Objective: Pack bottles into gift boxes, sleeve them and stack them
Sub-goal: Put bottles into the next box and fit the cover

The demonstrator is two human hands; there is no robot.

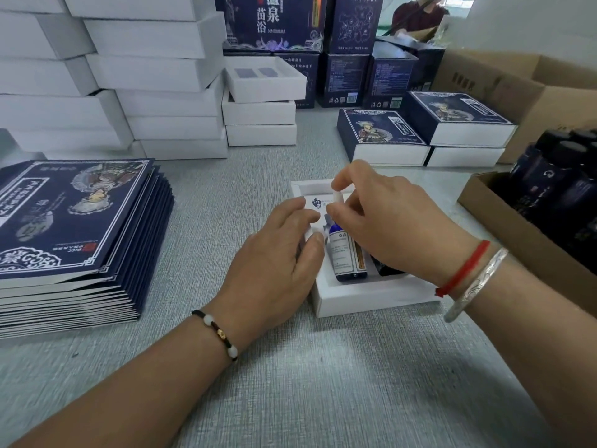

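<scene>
Head camera looks down on a grey textured worktop (290, 383) where an open white cardboard gift box (371, 295) sits between the person's two hands. A blue glass bottle with a white label (345, 253) lies in the left slot of the box's insert, its white cap pointing away from the person, and a darker item just beside it on the right is mostly hidden under the right wrist. The right hand (387, 221) pinches the bottle's white cap between thumb and forefinger. The left hand (277, 253) rests on the box's left edge, fingers curled loosely over a white printed card (315, 203) that lies at the bottle's neck. To the left lies a pile of flat navy printed sleeves (74, 227); behind it rise stacks of plain white boxes (155, 76). Finished navy-sleeved boxes (420, 130) are stacked beyond the open box, and a brown carton of dark bottles (555, 195) stands at the right.
</scene>
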